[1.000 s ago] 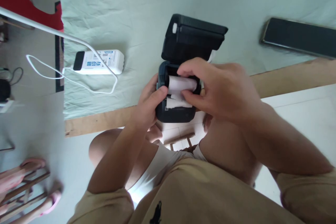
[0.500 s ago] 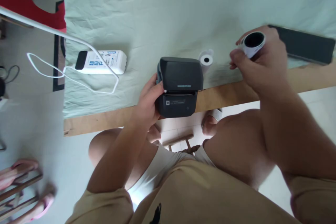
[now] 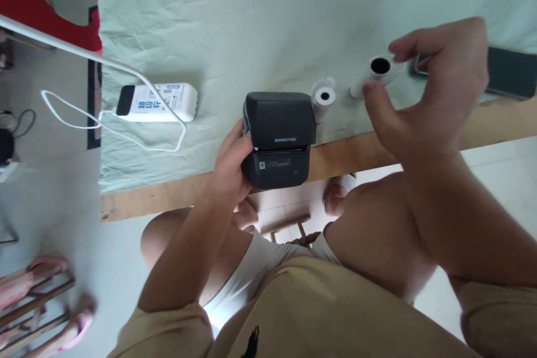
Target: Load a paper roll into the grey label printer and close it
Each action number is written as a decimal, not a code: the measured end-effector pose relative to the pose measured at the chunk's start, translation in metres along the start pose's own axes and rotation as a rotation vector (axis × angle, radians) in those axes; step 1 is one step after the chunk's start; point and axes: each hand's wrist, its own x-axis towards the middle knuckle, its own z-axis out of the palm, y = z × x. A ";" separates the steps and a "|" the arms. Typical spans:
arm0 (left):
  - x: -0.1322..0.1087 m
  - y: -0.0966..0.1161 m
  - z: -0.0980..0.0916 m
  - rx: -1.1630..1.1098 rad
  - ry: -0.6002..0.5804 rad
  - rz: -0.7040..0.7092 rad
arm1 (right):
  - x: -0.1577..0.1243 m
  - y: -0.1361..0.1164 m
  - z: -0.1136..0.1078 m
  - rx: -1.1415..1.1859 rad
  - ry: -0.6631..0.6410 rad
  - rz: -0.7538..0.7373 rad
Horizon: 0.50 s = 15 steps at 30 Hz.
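My left hand (image 3: 231,162) grips the left side of a black label printer (image 3: 279,140), which is held over the table's front edge with its lid down. At the right, a white label roll (image 3: 371,79) with a dark, wide core stands upright on the cloth. My right hand (image 3: 436,86) is spread around that roll, thumb close to its front and fingers apart beyond it; whether the thumb touches it I cannot tell. A smaller white paper roll (image 3: 323,102) with a narrow core stands between the printer and the larger roll, its loose end sticking up.
A pale green cloth (image 3: 251,22) covers the table, leaving a wooden front edge (image 3: 155,198) bare. A dark phone (image 3: 509,72) lies behind my right hand. On the left is a white power bank (image 3: 161,102) with a white cable (image 3: 138,74). Another person's feet (image 3: 73,327) show at lower left.
My right hand has set the larger roll down upright on the cloth and its fingers have opened away from it. The printer stays in my left hand, nearly unmoved.
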 end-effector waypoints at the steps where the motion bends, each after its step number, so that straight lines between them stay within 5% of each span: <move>1: 0.000 0.000 0.000 -0.001 0.004 0.008 | -0.002 -0.010 0.001 0.023 -0.040 0.004; 7: 0.001 -0.001 0.000 -0.044 -0.008 0.031 | -0.007 -0.031 0.036 0.112 -0.355 0.119; 15: -0.001 0.001 0.001 -0.051 -0.035 0.000 | -0.008 -0.027 0.035 0.310 -0.377 0.010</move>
